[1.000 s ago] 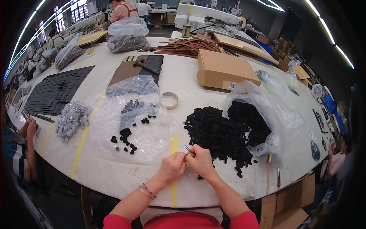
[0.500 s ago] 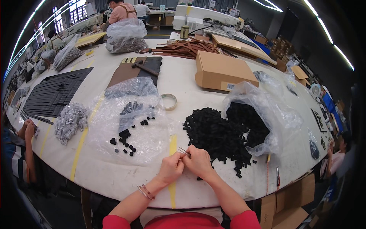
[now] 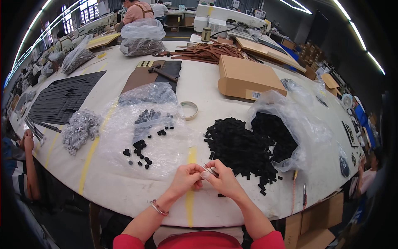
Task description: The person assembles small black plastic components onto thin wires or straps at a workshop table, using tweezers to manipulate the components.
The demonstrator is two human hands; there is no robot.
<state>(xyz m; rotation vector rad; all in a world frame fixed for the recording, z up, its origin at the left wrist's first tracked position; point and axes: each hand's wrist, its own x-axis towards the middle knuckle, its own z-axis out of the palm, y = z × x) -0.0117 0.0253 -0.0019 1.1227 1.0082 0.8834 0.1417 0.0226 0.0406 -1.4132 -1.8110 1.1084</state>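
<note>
My left hand (image 3: 187,179) and my right hand (image 3: 222,179) meet near the table's front edge, fingertips pinched together on a small thin metal piece (image 3: 210,169). Just beyond the right hand lies a big pile of small black pieces (image 3: 242,145), spilling out of a clear plastic bag (image 3: 298,124). To the left of my hands a flat clear plastic sheet (image 3: 145,133) carries several scattered black pieces (image 3: 140,150). A bracelet sits on my left wrist.
A tape roll (image 3: 188,110), a cardboard box (image 3: 245,78), a heap of silver rings (image 3: 81,129), black strips (image 3: 62,97) and brown leather straps (image 3: 207,52) lie on the white table (image 3: 124,186). Another person's arm (image 3: 27,166) rests at the left edge. Cardboard boxes stand at lower right.
My hands stay joined at the same spot; the fingers have shifted only slightly around the small piece.
</note>
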